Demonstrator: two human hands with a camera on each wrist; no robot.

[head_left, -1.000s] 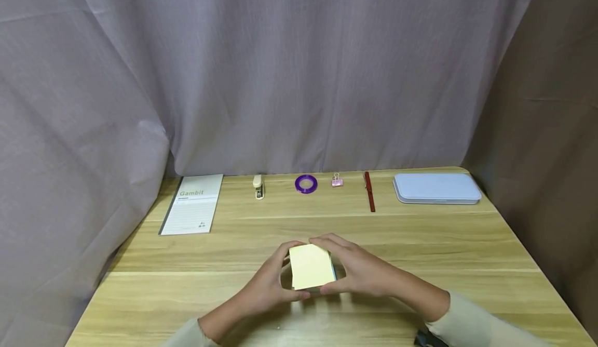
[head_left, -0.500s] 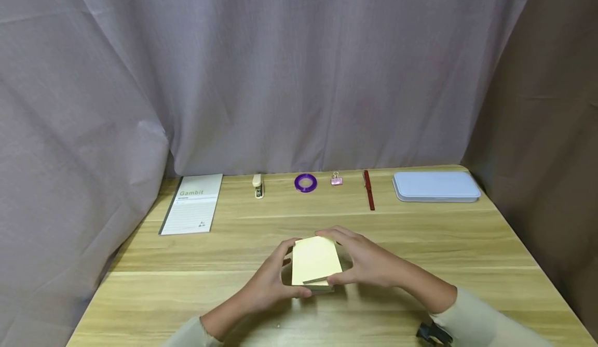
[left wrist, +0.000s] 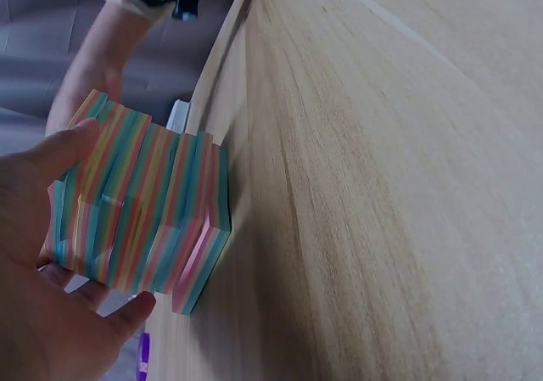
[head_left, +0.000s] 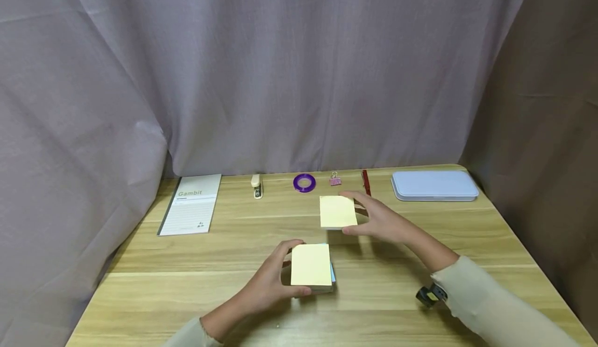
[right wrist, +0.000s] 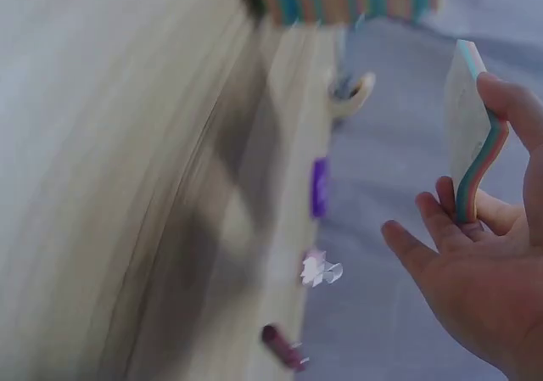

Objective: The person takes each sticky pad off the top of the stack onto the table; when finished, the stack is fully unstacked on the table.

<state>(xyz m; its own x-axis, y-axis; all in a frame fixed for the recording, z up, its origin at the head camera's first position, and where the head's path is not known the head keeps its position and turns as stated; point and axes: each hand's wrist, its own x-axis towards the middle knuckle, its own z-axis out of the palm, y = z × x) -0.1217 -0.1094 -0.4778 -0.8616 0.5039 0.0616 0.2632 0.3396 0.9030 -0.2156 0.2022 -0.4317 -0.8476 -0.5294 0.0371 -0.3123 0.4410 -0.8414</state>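
A thick block of sticky notes, yellow on top with striped coloured sides, stands on the wooden table. My left hand grips it from the left side, thumb and fingers curled round it. My right hand holds a thinner slab of the same notes in the air, farther back and to the right of the block. In the right wrist view that slab bends between thumb and fingers.
Along the table's far edge lie a Gambit notepad, a small stapler, a purple tape ring, a pink binder clip, a red pen and a pale blue tin case. Grey curtain hangs behind.
My right hand has lifted a slab of notes off the top of the block and carried it back and to the right. My left hand has stayed on the block.
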